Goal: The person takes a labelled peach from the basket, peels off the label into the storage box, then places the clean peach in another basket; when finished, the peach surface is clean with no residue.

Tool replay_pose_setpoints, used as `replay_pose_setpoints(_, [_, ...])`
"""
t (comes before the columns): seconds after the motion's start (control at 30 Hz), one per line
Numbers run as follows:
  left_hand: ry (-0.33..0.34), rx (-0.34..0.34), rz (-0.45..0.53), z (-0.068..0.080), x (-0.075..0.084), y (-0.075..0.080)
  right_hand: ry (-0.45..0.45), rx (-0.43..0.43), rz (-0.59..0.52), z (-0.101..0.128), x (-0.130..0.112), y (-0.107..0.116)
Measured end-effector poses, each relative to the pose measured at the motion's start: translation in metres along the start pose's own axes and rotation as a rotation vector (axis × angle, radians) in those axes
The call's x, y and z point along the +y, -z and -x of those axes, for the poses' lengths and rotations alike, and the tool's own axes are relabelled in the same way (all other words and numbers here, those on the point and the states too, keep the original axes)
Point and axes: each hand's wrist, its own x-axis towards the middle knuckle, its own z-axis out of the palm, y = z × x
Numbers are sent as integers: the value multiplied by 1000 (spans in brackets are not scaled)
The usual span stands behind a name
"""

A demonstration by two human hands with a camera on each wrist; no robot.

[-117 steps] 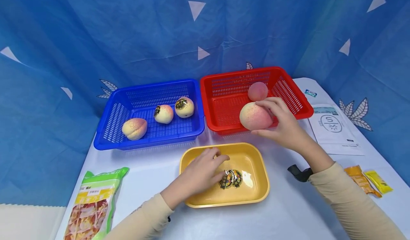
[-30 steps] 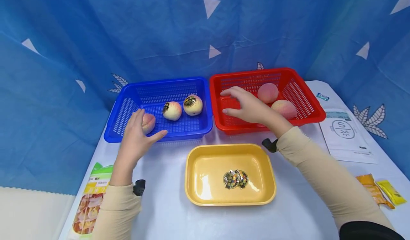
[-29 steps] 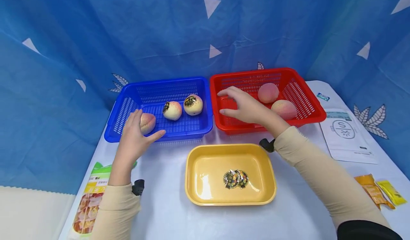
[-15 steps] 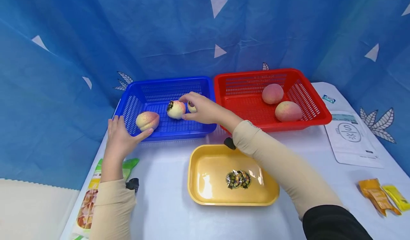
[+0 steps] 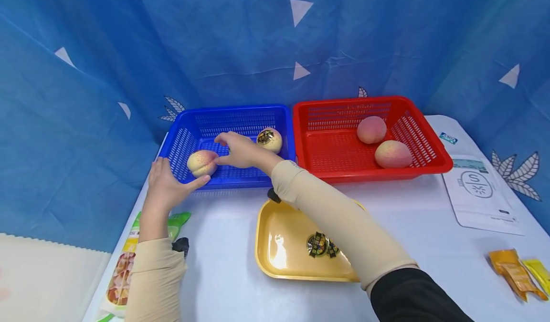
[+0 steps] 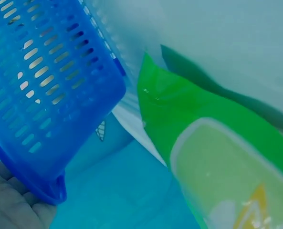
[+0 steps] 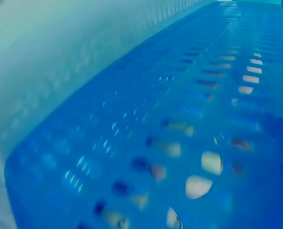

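White worktop (image 5: 412, 226) in front of blue cloth backdrop (image 5: 240, 40), carrying, from largest down: blue basket (image 5: 240, 119) at left rear and red basket (image 5: 343, 169) touching its right wall; yellow tray (image 5: 275, 260) just in front, partly under the right sleeve; green snack bag (image 5: 129, 264) at the near left edge, white pouch (image 5: 481, 193) at far right

Left hand (image 5: 165, 188) on the blue basket's front left corner, fingers relaxed and apart, thumb along the front wall; in the left wrist view, palm (image 6: 10, 205) against that same corner of the blue basket (image 6: 46, 95), with the green snack bag (image 6: 213, 157) beside

Right hand (image 5: 240, 151) reaching into the blue basket, fingertips touching a peach (image 5: 201, 162) near its front left; whether clamped on anything cannot be told

Stickered peach (image 5: 269, 140) at the basket's right, two plain peaches (image 5: 382, 143) in the red basket

Small foil stickers (image 5: 320, 244) in the tray
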Motion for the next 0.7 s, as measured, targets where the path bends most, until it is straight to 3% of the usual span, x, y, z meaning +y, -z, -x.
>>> replay_pose_setpoints(0.47, [-26, -29, -26, -1, -1, 5, -25, -77, 43, -25, -1, -22])
replay_pose_setpoints(0.7, [-20, -21, -30, 0, -1, 4, -6, -111, -2, -33, 4, -27])
